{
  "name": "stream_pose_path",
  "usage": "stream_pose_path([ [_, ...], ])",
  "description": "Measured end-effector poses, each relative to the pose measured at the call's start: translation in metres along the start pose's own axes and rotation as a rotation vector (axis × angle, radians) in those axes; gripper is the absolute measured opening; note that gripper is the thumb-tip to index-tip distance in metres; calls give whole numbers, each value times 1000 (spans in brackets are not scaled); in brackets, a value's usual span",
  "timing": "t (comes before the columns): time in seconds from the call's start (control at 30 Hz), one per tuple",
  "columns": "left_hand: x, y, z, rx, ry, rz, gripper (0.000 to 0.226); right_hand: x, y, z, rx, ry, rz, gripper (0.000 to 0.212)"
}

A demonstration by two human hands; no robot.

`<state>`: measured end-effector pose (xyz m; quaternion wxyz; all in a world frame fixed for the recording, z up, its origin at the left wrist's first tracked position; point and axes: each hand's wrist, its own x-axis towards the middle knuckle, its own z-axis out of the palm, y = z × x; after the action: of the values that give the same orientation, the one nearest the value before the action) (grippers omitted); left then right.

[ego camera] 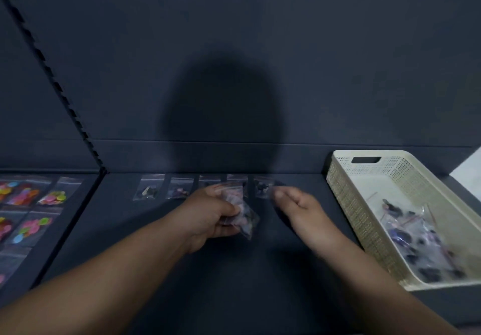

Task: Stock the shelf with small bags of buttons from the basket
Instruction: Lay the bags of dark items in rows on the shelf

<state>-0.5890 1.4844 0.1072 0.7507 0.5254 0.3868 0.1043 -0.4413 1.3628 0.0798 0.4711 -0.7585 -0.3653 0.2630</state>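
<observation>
Two bare forearms are seen closest, reaching in from the bottom edge over the dark, matte shelf [125, 209]. The left hand [216, 216], well to the left of the basket [346, 204], is curled round a clutch of small bags [243, 211], thumb on top and fingers beneath, so that the clear film is crumpled together. The right hand [296, 206], between that clutch and the basket, is stretched forward with its fingers close together towards the row of bags [179, 189] laid flat along the back of the shelf. Its tips are blurred at the end of the row nearest the basket, and whether a bag is pinched there cannot be told. The basket is a cream plastic tray, perforated in a fine grid, with a slot handle cut in its far wall. It is set at an angle on the shelf, and loose bags [416, 235] of dark buttons are heaped in its near end. Far to the left of the basket, past a slotted upright [52, 79], bags of bright buttons [26, 196] are laid out in rows. The bags may be judged very light, limp and slick, so a bunch is likely to slide apart under a slack grip. The hard buttons gather as a lump low in each pouch, while the sealed strip, marked by a thin reddish line, looks flatter and stiffer. Each bag is probably best pinched at that strip or at a corner, taken singly and laid flat.
</observation>
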Motion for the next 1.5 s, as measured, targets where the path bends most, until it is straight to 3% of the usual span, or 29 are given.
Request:
stream_pose_path([
  [0.07,3,0,5,15,7,21,22,-7,-17,13,285,-159,79,12],
  [0.17,6,-1,9,19,24,32,22,-8,-16,18,336,-231,123,17],
  [0.23,8,-2,11,16,36,23,18,-5,-9,14,321,-125,160,17],
  [0.37,14,-3,10,-27,85,-24,16,16,11,-2,365,277,227,17],
  [0.43,15,-3,12,-36,83,-38,18,28,19,-10,358,374,244,18],
  [0.47,15,-4,13,-35,77,-41,19,31,21,-13,247,370,232,16],
  [0.53,15,-5,15,-30,62,-45,19,31,23,-18,-270,342,192,22],
  [0.57,15,-5,17,-26,55,-46,19,28,24,-20,-539,363,122,29],
  [0.63,16,-5,19,-21,45,-49,19,21,30,-21,-797,361,-69,37],
  [0.7,17,-6,21,-18,43,-49,20,17,38,-19,-854,203,-155,46],
  [0.77,17,-6,22,-24,47,-58,22,15,48,-18,-940,15,-144,54],
  [0.83,18,-7,23,-36,51,-69,23,16,52,-22,-989,-64,-123,61],
  [1.0,19,-6,26,-49,66,-80,23,20,52,-30,-1082,-122,-102,98],
  [1.5,10,-5,18,-50,48,-77,26,18,44,-28,-1097,-130,-128,100],
])
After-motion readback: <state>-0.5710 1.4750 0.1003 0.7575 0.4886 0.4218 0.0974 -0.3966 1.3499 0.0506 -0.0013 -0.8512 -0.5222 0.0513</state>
